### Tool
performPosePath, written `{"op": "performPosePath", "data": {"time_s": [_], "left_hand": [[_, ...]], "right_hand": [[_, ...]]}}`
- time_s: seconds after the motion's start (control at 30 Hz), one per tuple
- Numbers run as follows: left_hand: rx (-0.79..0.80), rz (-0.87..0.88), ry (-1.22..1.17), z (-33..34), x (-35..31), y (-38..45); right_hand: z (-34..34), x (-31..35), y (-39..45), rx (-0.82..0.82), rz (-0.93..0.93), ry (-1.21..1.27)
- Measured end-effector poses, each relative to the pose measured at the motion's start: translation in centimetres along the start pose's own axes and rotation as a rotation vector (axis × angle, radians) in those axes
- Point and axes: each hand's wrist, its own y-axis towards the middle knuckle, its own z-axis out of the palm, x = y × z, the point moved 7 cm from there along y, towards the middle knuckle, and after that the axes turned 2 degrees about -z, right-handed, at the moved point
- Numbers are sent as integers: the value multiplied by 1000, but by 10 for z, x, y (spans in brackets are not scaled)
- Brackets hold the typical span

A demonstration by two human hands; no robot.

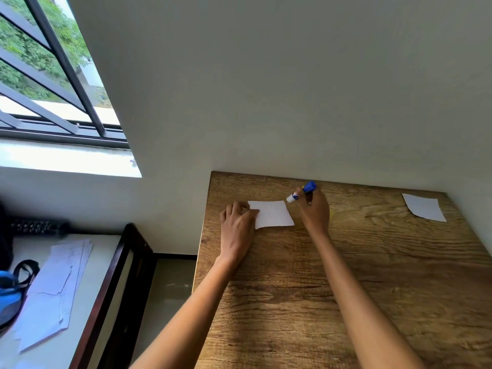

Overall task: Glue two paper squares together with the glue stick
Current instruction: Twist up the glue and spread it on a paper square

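A white paper square (273, 214) lies on the wooden table (346, 275) near its far left corner. My left hand (238, 222) rests on the square's left edge, fingers pressing it down. My right hand (315, 209) grips a glue stick (300, 192) with a blue body and a white tip. The stick is tilted, and its tip sits just beyond the square's far right corner. A second white paper square (424, 207) lies flat at the table's far right, apart from both hands.
The table stands against a white wall (292, 89) at its far side. To the left, lower down, is a dark-framed surface with loose papers (53, 288) and a blue object (9, 296). A barred window (48, 75) is at the upper left.
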Motion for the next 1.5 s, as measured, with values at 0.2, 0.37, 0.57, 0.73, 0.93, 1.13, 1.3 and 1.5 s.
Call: {"op": "performPosePath", "data": {"time_s": [0.2,0.37,0.57,0.73,0.93,1.13,1.3,1.5], "left_hand": [[163,95,185,15,-3,-4],[128,169,162,10,-16,-3],[323,396,164,37,-42,3],[380,429,260,50,-35,0],[379,435,263,50,-34,1],[381,421,259,49,-36,3],[416,408,278,48,-37,3],[443,406,288,45,-40,3]], "right_hand": [[6,-5,-1,66,-15,-36],[8,-4,-3,66,-19,9],[12,12,4,86,-122,-23],[25,24,12,156,-213,-174],[33,25,17,197,-207,-236],[28,23,13,193,-196,-230],[18,16,1,208,-191,-239],[5,7,-16,206,-187,-252]]}}
